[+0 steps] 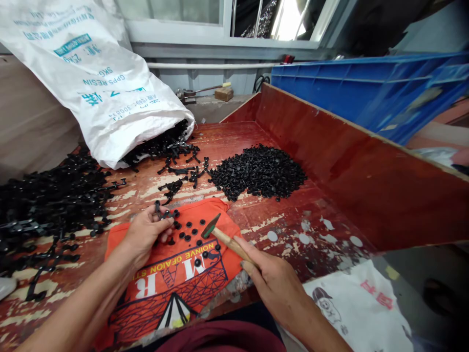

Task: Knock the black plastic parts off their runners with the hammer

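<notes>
My left hand [148,232] pinches a black plastic moulding [166,213] with round knobs, held just above an orange printed cloth [172,288]. In my right hand [269,266] is a small hammer [230,243], fingers wrapped round its wooden handle. Its dark metal head, partly green, hovers over or rests on the cloth; I cannot tell which. Between the two hands several loose black round pieces [188,238] lie scattered on the cloth. Part of the moulding is hidden behind my left fingers.
A white sack [110,93] spills black branched mouldings onto the worn red table [264,230]. More mouldings [54,200] heap at left. A pile of small black pieces [260,172] lies beyond the cloth. A red board [330,161] edges the right side, with a blue crate [351,93] behind.
</notes>
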The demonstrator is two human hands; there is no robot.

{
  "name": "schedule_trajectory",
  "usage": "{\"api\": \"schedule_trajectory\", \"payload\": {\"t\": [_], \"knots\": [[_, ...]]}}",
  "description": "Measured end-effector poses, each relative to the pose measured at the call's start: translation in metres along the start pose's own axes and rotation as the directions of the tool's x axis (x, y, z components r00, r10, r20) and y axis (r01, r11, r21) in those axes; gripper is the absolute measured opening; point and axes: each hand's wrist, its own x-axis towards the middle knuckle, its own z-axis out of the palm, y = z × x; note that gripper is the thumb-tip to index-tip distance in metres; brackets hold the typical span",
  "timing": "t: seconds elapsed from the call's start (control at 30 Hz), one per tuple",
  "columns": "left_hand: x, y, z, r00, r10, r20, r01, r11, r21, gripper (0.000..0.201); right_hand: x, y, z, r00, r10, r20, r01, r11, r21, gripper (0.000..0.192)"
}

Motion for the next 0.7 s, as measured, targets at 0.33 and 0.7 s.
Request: {"api": "schedule_trajectory", "payload": {"t": [0.33,0.7], "knots": [[-0.006,-0.001,0.002,0.999,0.05,-0.002,-0.05,0.999,-0.006,0.048,0.009,-0.011,-0.006,0.999,-0.03,-0.032,0.028,0.998,-0.059,0.049],[0.0,-0.001,-0.005,0.996,-0.033,0.082,0.041,0.995,-0.09,0.043,0.049,-0.046,0.005,0.976,-0.215,-0.018,0.209,0.963,-0.172,0.05]]}}
